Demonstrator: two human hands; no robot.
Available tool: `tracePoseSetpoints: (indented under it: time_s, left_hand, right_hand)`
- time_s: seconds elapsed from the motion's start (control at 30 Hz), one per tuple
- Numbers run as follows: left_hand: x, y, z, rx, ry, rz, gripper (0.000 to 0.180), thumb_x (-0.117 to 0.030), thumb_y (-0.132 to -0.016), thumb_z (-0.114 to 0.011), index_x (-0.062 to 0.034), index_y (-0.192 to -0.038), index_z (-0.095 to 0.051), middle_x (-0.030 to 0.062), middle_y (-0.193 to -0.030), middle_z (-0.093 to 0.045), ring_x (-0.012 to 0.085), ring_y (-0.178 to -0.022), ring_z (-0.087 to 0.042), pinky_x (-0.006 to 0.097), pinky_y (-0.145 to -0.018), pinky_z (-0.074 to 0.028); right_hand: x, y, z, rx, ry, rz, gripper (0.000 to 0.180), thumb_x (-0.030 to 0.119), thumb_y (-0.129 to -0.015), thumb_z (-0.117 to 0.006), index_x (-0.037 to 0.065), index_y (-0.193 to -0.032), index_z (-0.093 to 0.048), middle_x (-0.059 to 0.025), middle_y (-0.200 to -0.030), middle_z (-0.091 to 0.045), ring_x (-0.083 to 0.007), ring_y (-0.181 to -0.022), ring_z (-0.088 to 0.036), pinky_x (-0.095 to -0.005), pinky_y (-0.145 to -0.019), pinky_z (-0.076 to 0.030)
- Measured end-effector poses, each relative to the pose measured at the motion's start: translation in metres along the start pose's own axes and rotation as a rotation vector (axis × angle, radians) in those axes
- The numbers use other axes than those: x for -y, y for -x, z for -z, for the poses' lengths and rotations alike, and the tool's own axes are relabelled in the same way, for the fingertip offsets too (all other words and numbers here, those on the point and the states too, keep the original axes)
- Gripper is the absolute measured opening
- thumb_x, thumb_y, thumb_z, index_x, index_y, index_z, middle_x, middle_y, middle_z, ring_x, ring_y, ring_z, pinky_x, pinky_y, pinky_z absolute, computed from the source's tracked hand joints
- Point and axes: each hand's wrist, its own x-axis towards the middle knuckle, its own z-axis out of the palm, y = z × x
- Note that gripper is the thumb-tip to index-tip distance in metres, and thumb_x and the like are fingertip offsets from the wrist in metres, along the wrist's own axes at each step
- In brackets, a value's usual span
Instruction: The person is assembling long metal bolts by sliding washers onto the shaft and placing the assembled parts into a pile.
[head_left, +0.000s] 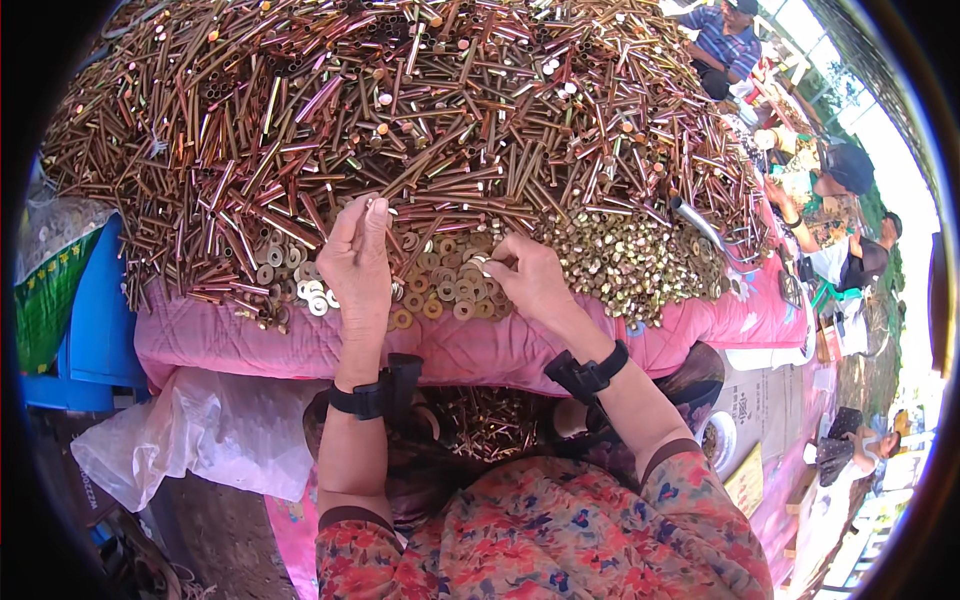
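Observation:
My left hand point(358, 262) is raised over the near edge of a heap of metal tubes and rods point(440, 140), thumb and fingers pinched together. A small pale bit shows at its fingertips, too small to name. Lower and to the right, my right hand point(535, 282) pinches a flat washer point(480, 261) between thumb and finger. Loose brassy washers point(462, 290) lie between the two hands. Brighter silvery washers point(316, 298) lie just left of my left wrist. Right of my right hand spreads a pile of small hex nuts point(630, 262).
A pink quilted cloth point(240, 335) covers the near table edge. A bent metal tube point(705, 228) lies across the nuts' right side. Blue bins point(95, 320) and a clear plastic sheet point(205, 430) are at left. Several people sit at far right; a white bucket point(720, 440) stands lower right.

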Motion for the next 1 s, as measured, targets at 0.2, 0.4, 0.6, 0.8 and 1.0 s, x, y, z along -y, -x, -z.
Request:
tracePoseSetpoints:
  time_s: [0.2,0.4,0.6,0.8,1.0]
  left_hand:
    - [-0.009,0.004,-0.002,0.036,0.1,0.171,0.028,-0.019,-0.092,-0.058,-0.0006,-0.113,-0.062,-0.0011,-0.073,-0.058,0.0036,-0.062,-0.05,0.017,-0.055,-0.039]
    - [0.0,0.034,-0.005,0.48,0.395,0.679,0.027,-0.011,-0.091,-0.058,0.0014,-0.115,-0.06,0.0028,-0.08,-0.062,0.0089,-0.063,-0.057,0.02,-0.054,-0.046]
    - [0.006,0.041,-0.002,0.424,0.508,0.799,0.015,-0.006,-0.087,-0.063,0.0032,-0.098,-0.061,0.0104,-0.085,-0.066,0.0157,-0.069,-0.066,0.026,-0.06,-0.057]
    - [0.006,0.042,0.009,0.433,0.464,0.949,0.011,-0.006,-0.088,-0.061,0.0022,-0.094,-0.062,0.0102,-0.084,-0.066,0.0161,-0.07,-0.066,0.024,-0.065,-0.057]
    - [0.011,0.04,0.012,0.249,0.691,0.97,0.011,-0.006,-0.086,-0.063,0.0026,-0.093,-0.06,0.0122,-0.087,-0.067,0.0173,-0.075,-0.068,0.025,-0.064,-0.058]
  right_hand:
    - [-0.015,0.003,-0.002,-0.14,-0.174,-0.061,0.013,0.009,-0.084,-0.064,-0.003,-0.085,-0.058,-0.0071,-0.071,-0.062,-0.0118,-0.067,-0.06,-0.027,-0.059,-0.048]
    - [0.031,0.008,0.002,-0.231,-0.352,-0.005,0.009,0.006,-0.084,-0.062,0.001,-0.084,-0.056,-0.0121,-0.07,-0.06,-0.0199,-0.06,-0.06,-0.0304,-0.056,-0.047]
    - [0.041,0.016,0.001,-0.214,-0.2,0.116,0.01,0.006,-0.084,-0.061,0.003,-0.088,-0.052,-0.013,-0.072,-0.06,-0.0252,-0.062,-0.061,-0.033,-0.056,-0.048]
    - [0.049,0.019,-0.01,-0.177,-0.088,0.36,0.008,0.007,-0.084,-0.061,0.004,-0.088,-0.055,-0.0111,-0.074,-0.059,-0.0251,-0.063,-0.062,-0.0325,-0.054,-0.048]
    - [0.027,-0.008,0.002,-0.151,0.048,0.274,0.005,0.008,-0.083,-0.057,0.005,-0.085,-0.053,-0.0131,-0.079,-0.057,-0.0326,-0.073,-0.06,-0.0404,-0.062,-0.049]
